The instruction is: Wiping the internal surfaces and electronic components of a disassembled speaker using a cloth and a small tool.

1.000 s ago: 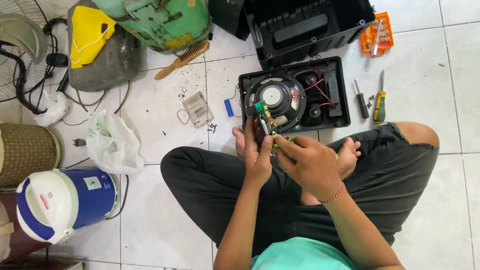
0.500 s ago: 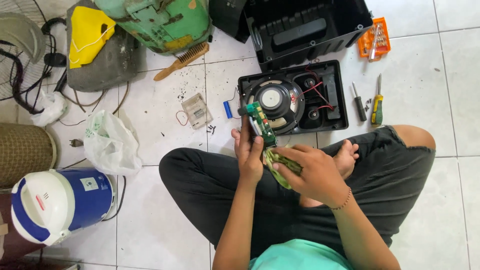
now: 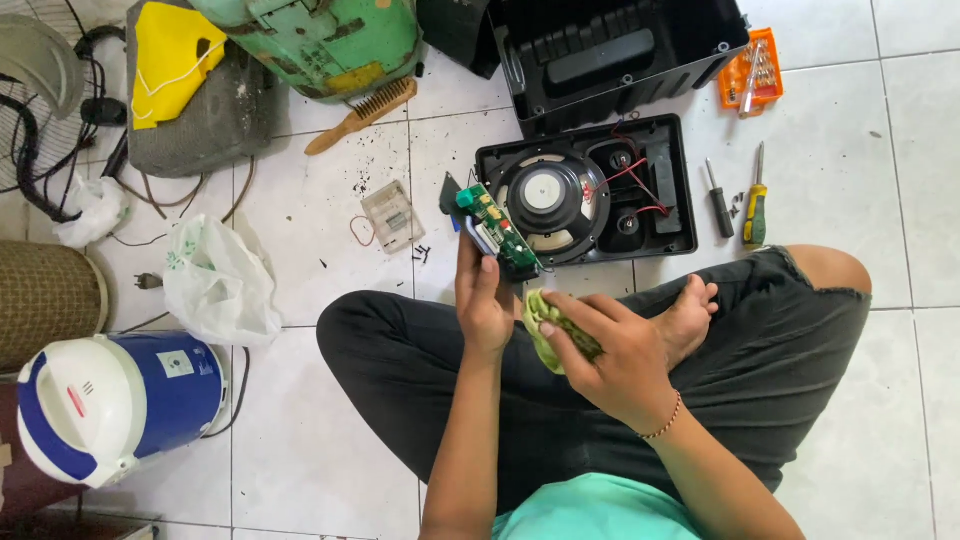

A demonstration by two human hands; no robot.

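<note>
I sit cross-legged on a white tiled floor. My left hand [image 3: 484,300] holds a green circuit board [image 3: 497,228] up by its lower end, tilted toward the upper left. My right hand [image 3: 606,348] is closed on a bunched yellow-green cloth [image 3: 541,330], just below and right of the board's lower end. Beyond the board lies an open black speaker panel [image 3: 672,240] with a round speaker cone [image 3: 545,194] and red wires.
The black speaker housing [image 3: 610,50] stands behind the panel. Two screwdrivers [image 3: 738,200] and an orange bit case [image 3: 752,78] lie at the right. A small clear box [image 3: 391,215], wooden brush [image 3: 363,114], white plastic bag [image 3: 218,280], blue-white appliance [image 3: 110,400] and green machine [image 3: 320,40] are at the left.
My right hand with the cloth has slid down from the board's upper part to below its lower end. The left hand keeps holding the board.
</note>
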